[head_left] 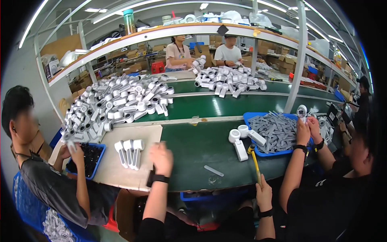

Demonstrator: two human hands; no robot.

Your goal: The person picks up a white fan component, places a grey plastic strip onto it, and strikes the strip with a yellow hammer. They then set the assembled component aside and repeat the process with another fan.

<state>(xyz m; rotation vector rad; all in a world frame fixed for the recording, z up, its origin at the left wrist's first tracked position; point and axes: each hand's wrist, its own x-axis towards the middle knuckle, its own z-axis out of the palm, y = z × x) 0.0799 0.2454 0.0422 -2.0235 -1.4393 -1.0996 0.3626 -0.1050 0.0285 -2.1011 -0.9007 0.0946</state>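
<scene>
Left hand [161,158], blurred, grip state indeterminate, hovers just right of three white plastic cylinder-headed parts [130,152] on the beige board [121,171]; their long axes point toward the person. Right hand [263,192], farther off, is clamped on a yellow-handled hammer [254,161].

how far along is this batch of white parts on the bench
Looks done: three white handle-shaped parts lie in a row on the beige board. In hand: the left hand, blurred, is just right of that row; the right hand grips a yellow-handled hammer beside loose white pieces. Left: a large heap of white parts sits behind the board, so most seems undone.
</scene>
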